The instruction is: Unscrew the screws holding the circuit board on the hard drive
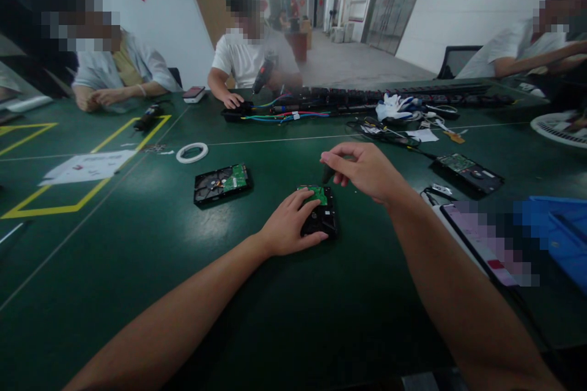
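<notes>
A hard drive [326,217] lies on the green table, its circuit board side up. My left hand [288,223] rests over its left part, fingers spread across the board and thumb along the near edge; some of the drive is hidden beneath. Just above the drive's far right corner, my right hand [355,168] is closed in a pinch around a short, dark, tapered screwdriver-like tool [327,173]. The tool points down, and its tip is too small to make out. To the left sits a second hard drive [221,184], also board side up, with neither hand touching it.
A third hard drive [468,174] lies right, near a phone-like device [479,244] and a blue bin [557,235]. A white ring [192,153] and paper sheets [89,166] lie left. Cable bundles [339,98] run along the back, where a person holds a power drill [265,73].
</notes>
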Demonstrator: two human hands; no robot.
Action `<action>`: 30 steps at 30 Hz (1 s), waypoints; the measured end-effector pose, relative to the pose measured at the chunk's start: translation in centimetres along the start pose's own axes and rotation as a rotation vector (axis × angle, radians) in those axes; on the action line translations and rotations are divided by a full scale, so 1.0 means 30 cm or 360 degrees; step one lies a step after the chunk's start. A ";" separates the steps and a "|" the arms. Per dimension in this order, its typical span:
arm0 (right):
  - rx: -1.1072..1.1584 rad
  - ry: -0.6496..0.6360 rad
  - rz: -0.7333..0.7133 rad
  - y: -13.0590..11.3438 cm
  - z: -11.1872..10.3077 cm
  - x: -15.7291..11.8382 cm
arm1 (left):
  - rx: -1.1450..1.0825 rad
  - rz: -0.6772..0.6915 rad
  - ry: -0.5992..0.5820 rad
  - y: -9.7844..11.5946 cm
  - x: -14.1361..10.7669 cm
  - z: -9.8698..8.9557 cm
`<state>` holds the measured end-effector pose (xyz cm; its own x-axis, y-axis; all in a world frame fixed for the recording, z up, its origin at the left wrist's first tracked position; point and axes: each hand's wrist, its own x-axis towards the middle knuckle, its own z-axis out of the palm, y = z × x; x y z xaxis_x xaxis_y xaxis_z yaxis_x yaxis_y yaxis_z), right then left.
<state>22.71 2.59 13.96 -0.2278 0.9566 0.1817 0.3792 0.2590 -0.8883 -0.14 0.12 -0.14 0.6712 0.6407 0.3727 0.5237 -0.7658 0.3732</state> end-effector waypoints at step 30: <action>0.0075 0.0011 0.0061 -0.007 0.008 -0.003 | -0.0005 -0.0005 -0.0004 0.005 0.000 -0.002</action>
<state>22.45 2.42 14.03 -0.2077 0.9666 0.1500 0.3449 0.2159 -0.9135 -0.11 0.02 -0.03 0.6712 0.6427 0.3694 0.5241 -0.7638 0.3767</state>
